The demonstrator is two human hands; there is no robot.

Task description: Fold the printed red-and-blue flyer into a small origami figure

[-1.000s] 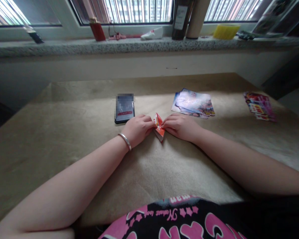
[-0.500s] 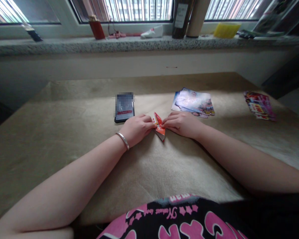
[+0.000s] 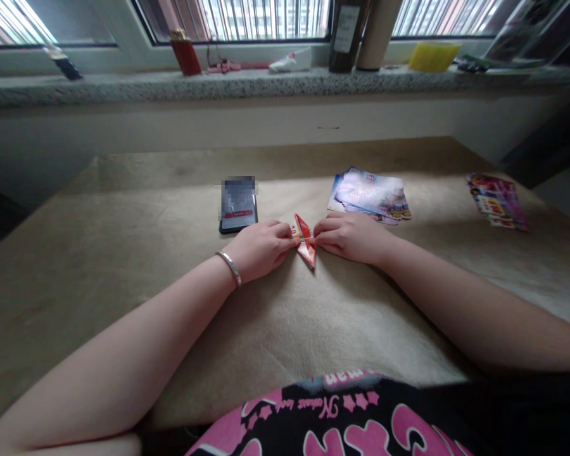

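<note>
A small piece of folded paper [image 3: 306,248], orange-red and white with pointed ends, lies between my hands on the table. My left hand [image 3: 265,249] is closed, with its thumb and fingertips pinching the paper's left side; a silver bangle circles that wrist. From the other side my right hand [image 3: 346,236] grips the right edge, its fingers pressed together. The fingertips hide parts of both side edges. Just beyond my left hand lies a phone [image 3: 238,206] with its screen lit. Behind my right hand is a fanned stack of printed sheets [image 3: 370,193].
A second pile of colourful printed papers [image 3: 498,201] lies at the right of the table [image 3: 123,253]. Along the stone windowsill [image 3: 137,88] stand a red bottle [image 3: 185,54], a dark bottle [image 3: 346,38] and a yellow object [image 3: 434,57].
The paper's near flap, grey underneath before, now shows an orange and white face. My right hand has shifted slightly to the right. Both hands still pinch the paper.
</note>
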